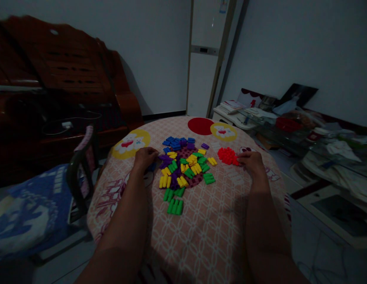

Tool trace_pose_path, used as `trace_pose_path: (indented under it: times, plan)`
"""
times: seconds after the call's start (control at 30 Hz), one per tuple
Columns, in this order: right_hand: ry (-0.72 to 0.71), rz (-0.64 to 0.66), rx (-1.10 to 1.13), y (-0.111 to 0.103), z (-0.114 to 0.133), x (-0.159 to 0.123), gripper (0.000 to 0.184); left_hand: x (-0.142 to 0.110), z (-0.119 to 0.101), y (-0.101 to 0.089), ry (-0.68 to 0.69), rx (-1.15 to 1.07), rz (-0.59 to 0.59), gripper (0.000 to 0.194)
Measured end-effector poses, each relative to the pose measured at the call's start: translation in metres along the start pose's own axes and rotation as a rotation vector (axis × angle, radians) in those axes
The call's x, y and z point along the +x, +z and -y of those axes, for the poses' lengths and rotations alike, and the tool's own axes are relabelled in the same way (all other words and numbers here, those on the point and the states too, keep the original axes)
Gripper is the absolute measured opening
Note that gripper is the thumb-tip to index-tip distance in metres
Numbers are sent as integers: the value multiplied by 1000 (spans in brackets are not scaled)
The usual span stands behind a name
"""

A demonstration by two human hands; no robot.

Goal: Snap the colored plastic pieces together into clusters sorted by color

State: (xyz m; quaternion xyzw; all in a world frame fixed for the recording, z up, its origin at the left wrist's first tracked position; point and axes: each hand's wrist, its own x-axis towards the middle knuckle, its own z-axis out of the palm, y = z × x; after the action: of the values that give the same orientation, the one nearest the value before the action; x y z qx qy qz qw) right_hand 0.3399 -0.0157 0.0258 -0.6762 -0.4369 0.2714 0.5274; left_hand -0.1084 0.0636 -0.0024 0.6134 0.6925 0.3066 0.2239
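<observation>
Table has red pcs by R hand, blue pcs nr L hand

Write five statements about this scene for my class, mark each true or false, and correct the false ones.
1. The left hand and right hand are both at the table. True.
2. The right hand is nearest the blue pieces. False: it is at the red pieces.
3. The red pieces lie left of all the others. False: they lie right of the yellow pieces.
4. Of all the pieces, green pieces lie closest to the camera. True.
5. A chair stands left of the table. True.
</observation>
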Motion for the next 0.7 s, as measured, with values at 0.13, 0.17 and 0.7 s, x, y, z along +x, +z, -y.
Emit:
trace_pose_path:
  times: [0.13, 0.17, 0.7]
  plan:
    - [-92, 46, -138, -1, 0, 0, 18, -1, -2, -1, -2, 23, -7, 28]
    - [-102, 40, -161, -1, -1, 0, 19, -1, -2, -1, -1, 27, -9, 29]
    - [45, 38, -228, 16, -5, -3, 38, 0, 1, 0, -6, 43, 19, 31]
